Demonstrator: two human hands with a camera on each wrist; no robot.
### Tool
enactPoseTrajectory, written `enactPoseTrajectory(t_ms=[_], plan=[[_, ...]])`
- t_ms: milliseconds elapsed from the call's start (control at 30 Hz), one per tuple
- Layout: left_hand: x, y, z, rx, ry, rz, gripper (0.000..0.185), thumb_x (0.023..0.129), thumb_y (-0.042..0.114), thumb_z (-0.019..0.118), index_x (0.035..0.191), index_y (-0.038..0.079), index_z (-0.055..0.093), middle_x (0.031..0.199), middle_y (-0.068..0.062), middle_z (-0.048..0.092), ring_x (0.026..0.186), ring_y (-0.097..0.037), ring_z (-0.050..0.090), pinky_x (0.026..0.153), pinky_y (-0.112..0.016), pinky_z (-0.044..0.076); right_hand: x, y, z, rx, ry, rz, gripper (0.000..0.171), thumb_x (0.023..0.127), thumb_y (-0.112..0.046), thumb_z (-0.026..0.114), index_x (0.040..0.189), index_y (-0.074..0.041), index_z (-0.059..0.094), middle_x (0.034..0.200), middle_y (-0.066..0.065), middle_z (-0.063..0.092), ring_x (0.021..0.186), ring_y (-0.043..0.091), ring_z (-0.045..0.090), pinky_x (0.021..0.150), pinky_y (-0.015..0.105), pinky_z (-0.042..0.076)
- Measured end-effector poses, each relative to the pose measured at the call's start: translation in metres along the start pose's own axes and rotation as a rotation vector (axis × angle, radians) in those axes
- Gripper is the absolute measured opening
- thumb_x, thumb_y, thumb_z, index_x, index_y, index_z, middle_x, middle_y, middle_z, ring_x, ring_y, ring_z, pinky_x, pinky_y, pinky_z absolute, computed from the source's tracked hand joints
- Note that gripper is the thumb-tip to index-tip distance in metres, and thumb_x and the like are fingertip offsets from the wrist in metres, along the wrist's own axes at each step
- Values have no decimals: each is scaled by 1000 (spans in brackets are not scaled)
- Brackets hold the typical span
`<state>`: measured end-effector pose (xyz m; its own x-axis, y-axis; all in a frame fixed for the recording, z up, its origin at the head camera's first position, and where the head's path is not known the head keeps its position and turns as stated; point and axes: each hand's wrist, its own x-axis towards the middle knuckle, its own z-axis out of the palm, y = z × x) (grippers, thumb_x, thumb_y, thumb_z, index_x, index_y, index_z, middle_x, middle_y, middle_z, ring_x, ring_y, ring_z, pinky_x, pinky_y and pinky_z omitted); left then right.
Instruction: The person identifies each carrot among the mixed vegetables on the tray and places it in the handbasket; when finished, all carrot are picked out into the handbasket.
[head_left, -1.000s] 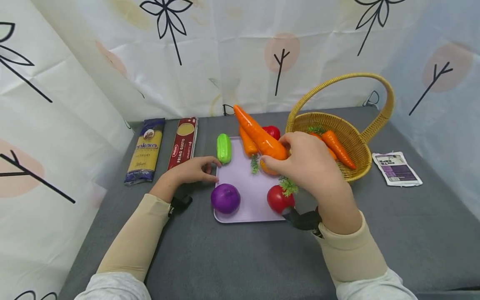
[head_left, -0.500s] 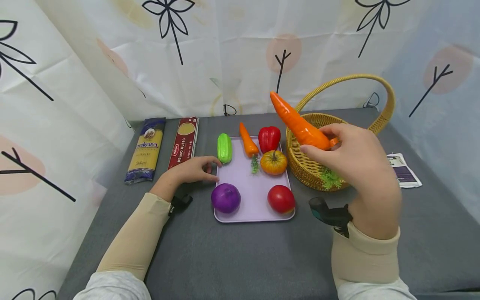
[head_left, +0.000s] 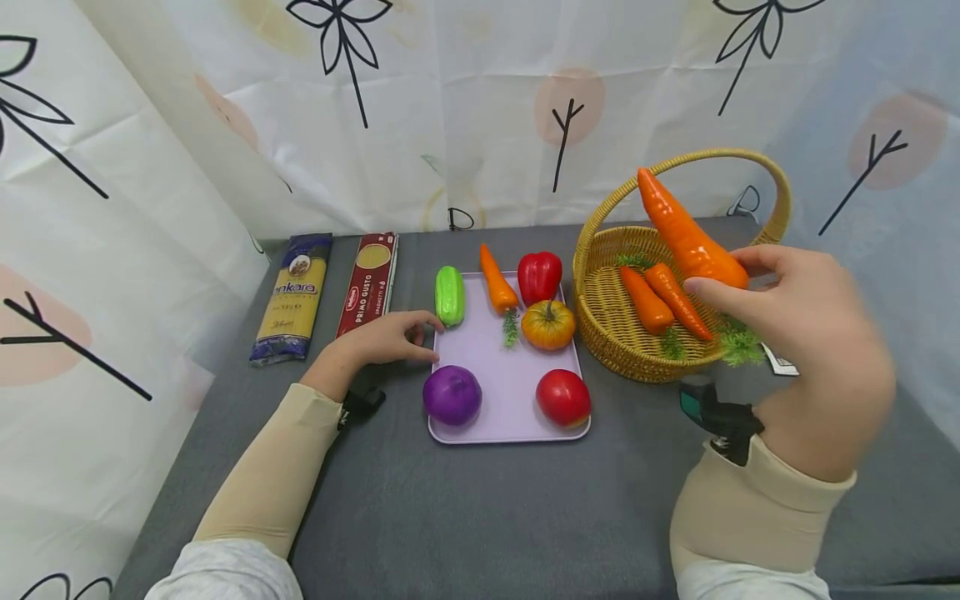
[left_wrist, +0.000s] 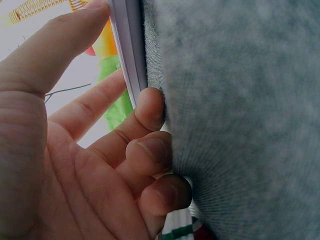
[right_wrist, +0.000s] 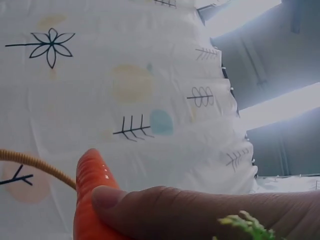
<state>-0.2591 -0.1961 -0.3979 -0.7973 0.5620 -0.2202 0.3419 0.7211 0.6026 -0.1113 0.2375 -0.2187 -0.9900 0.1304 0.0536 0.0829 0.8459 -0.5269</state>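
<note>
Basket (head_left: 611, 346) seemingly holds two carrots (head_left: 645, 302); tray (head_left: 513, 400) bears six vegetables (head_left: 548, 325).

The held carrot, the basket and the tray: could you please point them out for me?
Held carrot (head_left: 688, 238): head view, mid-body.
Basket (head_left: 610, 353): head view, woven outer wall.
Tray (head_left: 504, 385): head view, bare floor.

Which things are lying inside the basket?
Two smaller carrots lie inside the basket. The big carrot in the right hand covers part of the inside; what lies there cannot be seen.
</note>
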Motion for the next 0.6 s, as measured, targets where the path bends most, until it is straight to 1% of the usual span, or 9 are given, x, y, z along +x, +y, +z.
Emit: enactPoseTrajectory(t_ms=[67,167,267,367,400,467,533,600], plan=[[0,0,0,1,1,-5,54,75,55,72,120,30,56,87,-3,55,78,-20,52,64,-34,40,2,7,-2,-11,-4,12,75,80,-65,58,124,-5,53,109,19,55,78,29,50,52,36,41],[0,1,0,3,2,-11,54,75,56,72,119,30,55,88,-3,55,78,-20,52,65,-35,40,6,17,-3,-28,-18,50,82,78,-70,55,126,-3,50,110,20,53,72,28,50,50,36,41],[0,1,0,5,1,-13,54,75,56,72,120,30,55,88,-3,55,79,-20,52,65,-35,40,11,26,-2,-46,-31,91,87,75,-75,53,123,-3,52,102,17,54,68,27,48,49,36,39],[1,1,0,3,1,-17,53,76,54,72,119,31,55,88,-3,55,79,-20,52,65,-35,41,20,31,2,-69,-46,99,84,73,-77,53,116,-5,58,90,11,54,67,25,45,50,36,35],[1,0,0,3,0,-19,52,76,54,72,119,32,55,88,-3,55,79,-20,52,65,-35,41,24,33,4,-75,-52,95,81,73,-77,53,111,-6,61,83,9,53,67,25,43,50,36,34],[1,-1,0,2,-1,-20,52,75,54,72,119,32,55,88,-3,54,79,-20,52,65,-34,41,33,35,9,-80,-74,92,74,73,-77,53,94,-7,64,70,4,46,63,23,40,49,35,30],[1,-1,0,5,-2,-19,52,75,55,72,119,33,55,88,-3,54,79,-20,52,65,-34,41,43,36,15,-71,-108,100,69,72,-76,55,77,-8,59,62,1,37,59,21,36,49,35,27],[1,-1,0,6,-3,-15,52,75,55,72,119,32,55,88,-3,54,79,-20,52,65,-34,41,53,37,23,-57,-147,119,67,72,-76,56,68,-9,53,59,-1,31,58,20,34,49,35,27]])
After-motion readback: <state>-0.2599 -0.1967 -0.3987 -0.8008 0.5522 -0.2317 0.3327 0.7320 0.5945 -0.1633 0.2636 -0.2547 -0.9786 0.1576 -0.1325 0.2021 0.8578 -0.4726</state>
